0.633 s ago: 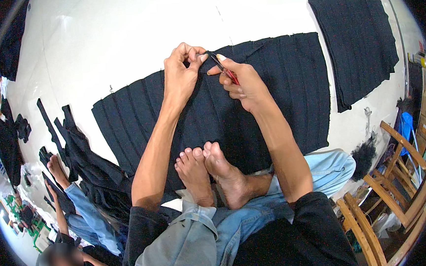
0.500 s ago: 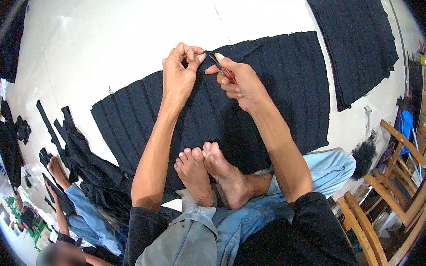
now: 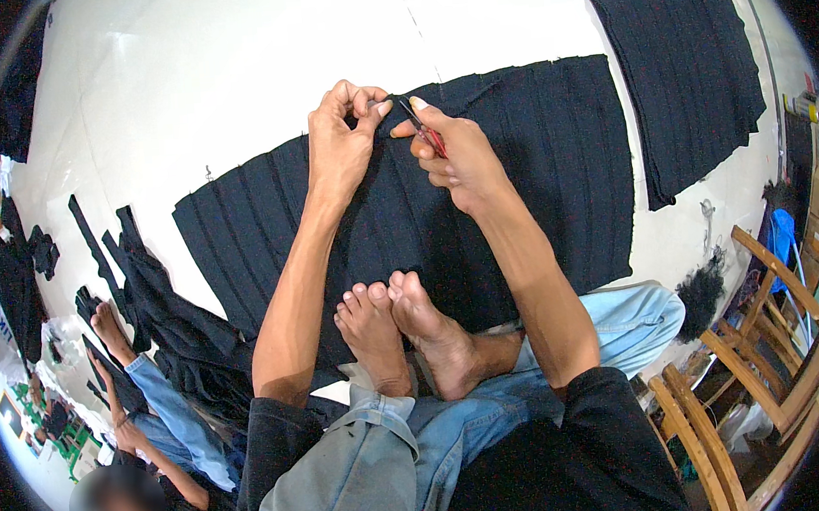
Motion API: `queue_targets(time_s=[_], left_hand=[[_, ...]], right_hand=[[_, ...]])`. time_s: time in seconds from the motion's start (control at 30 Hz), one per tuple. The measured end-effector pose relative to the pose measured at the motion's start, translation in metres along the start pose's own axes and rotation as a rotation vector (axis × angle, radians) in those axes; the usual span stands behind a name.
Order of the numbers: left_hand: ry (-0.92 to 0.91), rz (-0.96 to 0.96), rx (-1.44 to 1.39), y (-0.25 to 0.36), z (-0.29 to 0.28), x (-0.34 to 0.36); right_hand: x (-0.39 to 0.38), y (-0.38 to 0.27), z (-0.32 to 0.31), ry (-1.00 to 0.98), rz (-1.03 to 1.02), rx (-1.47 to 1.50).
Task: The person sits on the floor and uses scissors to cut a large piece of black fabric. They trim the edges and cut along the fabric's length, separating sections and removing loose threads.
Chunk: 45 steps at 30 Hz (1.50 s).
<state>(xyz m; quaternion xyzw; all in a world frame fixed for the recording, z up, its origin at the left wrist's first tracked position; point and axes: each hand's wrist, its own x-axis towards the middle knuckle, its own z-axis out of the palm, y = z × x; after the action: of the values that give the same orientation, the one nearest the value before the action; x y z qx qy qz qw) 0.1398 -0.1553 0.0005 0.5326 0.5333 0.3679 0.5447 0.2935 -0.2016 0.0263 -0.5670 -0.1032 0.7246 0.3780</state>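
A wide piece of pleated black fabric (image 3: 555, 165) lies flat before my feet, its ribs running away from me. My left hand (image 3: 342, 137) is closed in a pinch on the far edge of this fabric, lifting a small bit of it. In my right hand (image 3: 460, 157) are small red-handled thread snips (image 3: 436, 142), gripped between thumb and fingers. Their dark blades point up and left at the pinched edge, close to my left fingertips. Whether the blades touch the fabric is too small to tell.
A second pleated black piece (image 3: 687, 84) lies at the far right. Dark cloth strips and a heap (image 3: 171, 310) are on the left, near a seated person (image 3: 175, 500). Wooden frames (image 3: 768, 363) stand at the right, by a pile of black thread scraps (image 3: 701, 284).
Both hands have stayed at the fabric's far edge, with only a slight shift. The seated person at the left has moved an arm toward their leg.
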Motion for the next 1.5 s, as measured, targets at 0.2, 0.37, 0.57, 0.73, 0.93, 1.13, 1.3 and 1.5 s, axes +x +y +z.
queue_targets(time_s=[0.2, 0.37, 0.57, 0.73, 0.93, 1.13, 1.3, 1.5], left_hand=[[-0.002, 0.025, 0.043, 0.003, 0.001, 0.0], [-0.04, 0.033, 0.092, 0.006, -0.002, 0.001], [-0.117, 0.062, 0.171, 0.003, -0.007, 0.001], [-0.204, 0.151, 0.509, 0.004, -0.008, -0.002], [0.025, 0.061, 0.17, 0.001, 0.0, -0.004], [0.056, 0.04, 0.23, 0.003, 0.003, -0.004], [0.042, 0.039, 0.252, 0.0, 0.0, -0.003], [0.05, 0.064, 0.219, -0.002, -0.001, -0.002]], right_hand=[[0.001, -0.005, 0.005, 0.032, -0.005, -0.01], [0.003, -0.007, 0.003, 0.028, 0.001, -0.037], [0.005, -0.005, 0.003, 0.007, -0.008, -0.049], [0.01, -0.001, -0.001, -0.034, -0.056, 0.035], [-0.006, -0.007, 0.006, 0.102, -0.116, -0.012], [-0.006, 0.002, 0.007, 0.183, -0.172, -0.133], [-0.005, -0.004, 0.004, 0.072, -0.075, -0.189], [-0.001, -0.005, 0.009, 0.046, -0.055, -0.151]])
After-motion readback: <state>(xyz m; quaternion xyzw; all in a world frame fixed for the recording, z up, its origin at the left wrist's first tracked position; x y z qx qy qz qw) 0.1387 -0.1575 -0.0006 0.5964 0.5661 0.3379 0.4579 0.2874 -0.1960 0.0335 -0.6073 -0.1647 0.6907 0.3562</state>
